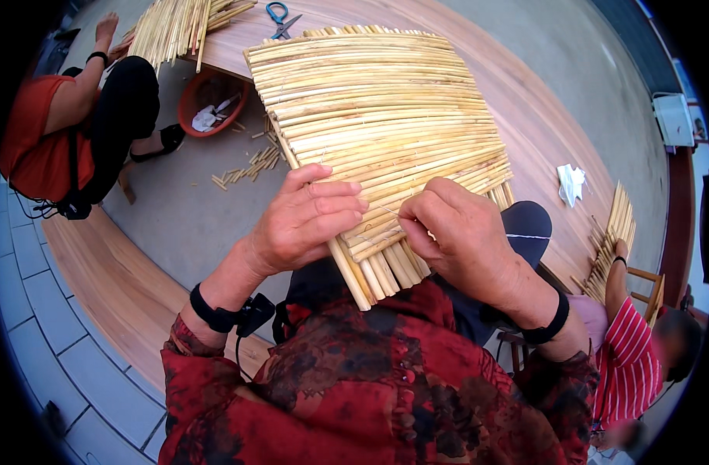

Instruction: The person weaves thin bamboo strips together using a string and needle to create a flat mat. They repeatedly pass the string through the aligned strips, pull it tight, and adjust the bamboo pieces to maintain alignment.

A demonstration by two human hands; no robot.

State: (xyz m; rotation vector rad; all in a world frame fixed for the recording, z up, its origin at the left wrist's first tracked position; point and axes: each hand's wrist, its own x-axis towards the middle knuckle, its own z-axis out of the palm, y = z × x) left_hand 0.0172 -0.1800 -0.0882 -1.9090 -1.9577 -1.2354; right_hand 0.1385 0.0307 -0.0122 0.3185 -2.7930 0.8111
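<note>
A panel of pale yellow reed stalks (385, 101), laid side by side in a crosswise layer, rests between my lap and the table. Other stalks (381, 275) run lengthwise beneath and stick out at its near end. My left hand (312, 217) lies on the panel's left near part, fingers stretched out and pressing on the stalks. Over the right near part, my right hand (455, 232) pinches a thin pale thread (389, 211) that comes up from between the stalks. More white thread (528, 235) trails to the right across my dark-clothed knee. Whether a needle is in the pinch is hidden.
Blue-handled scissors (281, 22) lie beyond the panel on the wooden table (540, 101), with a crumpled white tissue (570, 184) at right. An orange basin (207, 105) and cut stalk pieces (253, 164) are on the floor. Two people handle reed bundles, left (172, 31) and right (616, 232).
</note>
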